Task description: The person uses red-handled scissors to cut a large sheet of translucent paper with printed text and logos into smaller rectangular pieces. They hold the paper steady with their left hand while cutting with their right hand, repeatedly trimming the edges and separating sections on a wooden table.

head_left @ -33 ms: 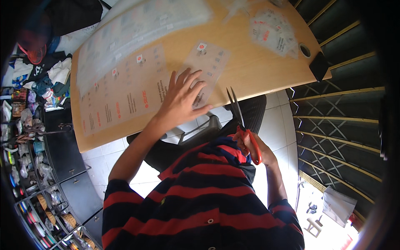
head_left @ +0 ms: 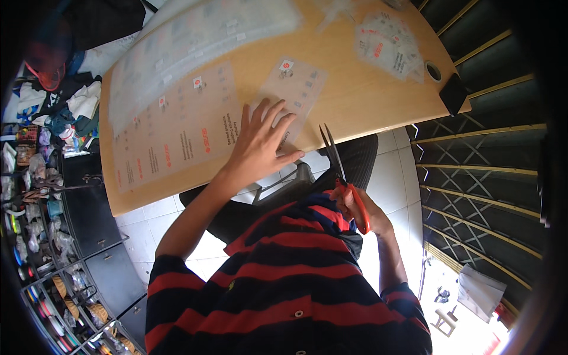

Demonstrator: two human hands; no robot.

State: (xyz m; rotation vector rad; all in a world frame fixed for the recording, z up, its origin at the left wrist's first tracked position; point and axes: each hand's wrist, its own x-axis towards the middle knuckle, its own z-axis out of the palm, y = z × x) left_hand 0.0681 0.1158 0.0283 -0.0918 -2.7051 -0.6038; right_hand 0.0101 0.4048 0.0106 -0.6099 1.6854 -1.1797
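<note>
The left hand [head_left: 260, 148] lies flat, fingers spread, on a clear printed sheet [head_left: 293, 89] at the near edge of the table [head_left: 355, 112]. At about four o'clock from it, the right hand [head_left: 361, 210] has its grip closed around the orange handles of the scissors [head_left: 343, 171], blades parted and pointing toward twelve o'clock. Against the earlier view nothing has visibly shifted, so the cut looks not yet begun.

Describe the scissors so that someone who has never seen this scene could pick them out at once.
Start at the wooden table covered with clear printed sheets, then drop to its near edge, right of the flat left hand. There the right hand holds the scissors, blades slightly parted and pointing up toward the table. Their orange-red handles and thin metal blades match nothing else nearby.
</note>
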